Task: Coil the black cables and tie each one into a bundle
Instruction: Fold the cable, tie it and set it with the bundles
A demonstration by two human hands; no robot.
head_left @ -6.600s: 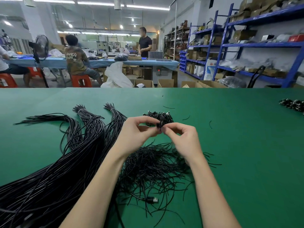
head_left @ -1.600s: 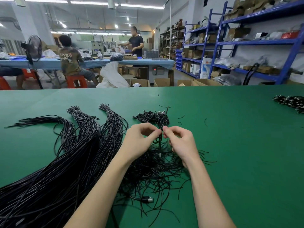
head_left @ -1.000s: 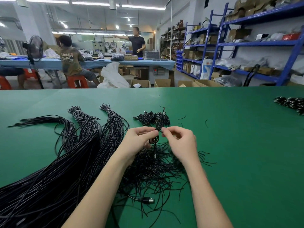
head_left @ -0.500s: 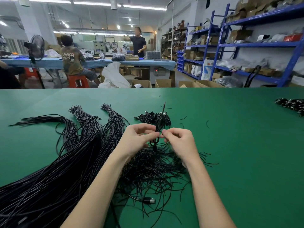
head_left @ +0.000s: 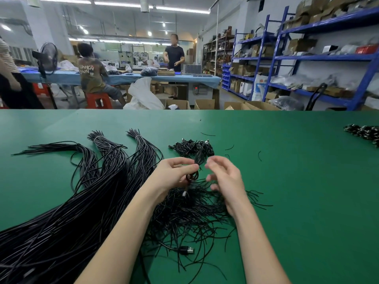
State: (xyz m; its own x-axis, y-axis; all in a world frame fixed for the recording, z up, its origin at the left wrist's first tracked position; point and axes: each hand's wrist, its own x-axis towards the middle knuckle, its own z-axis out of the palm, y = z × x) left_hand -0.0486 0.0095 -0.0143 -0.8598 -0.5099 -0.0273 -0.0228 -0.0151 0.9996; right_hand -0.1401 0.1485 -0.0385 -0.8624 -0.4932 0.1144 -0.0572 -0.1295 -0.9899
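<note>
My left hand (head_left: 174, 175) pinches a small coiled black cable (head_left: 200, 158) by its middle, its loop hanging below the fingers and a plug dangling under it. My right hand (head_left: 224, 175) is just right of the coil, blurred, its fingers spread and off the cable. Long black cables (head_left: 82, 201) lie in thick bunches across the left of the green table (head_left: 307, 201). A heap of short black ties (head_left: 194, 210) lies under my hands. Finished bundles (head_left: 188, 148) are piled just beyond my hands.
A loose plug end (head_left: 187, 251) lies near the front between my forearms. More bundles (head_left: 365, 133) sit at the far right edge. A few stray ties (head_left: 259, 155) lie on the mat. Beyond the table are people, boxes and blue shelving.
My right hand has let go of the coil and opened, moving slightly right. The coil now stays in my left hand alone and stands higher.
</note>
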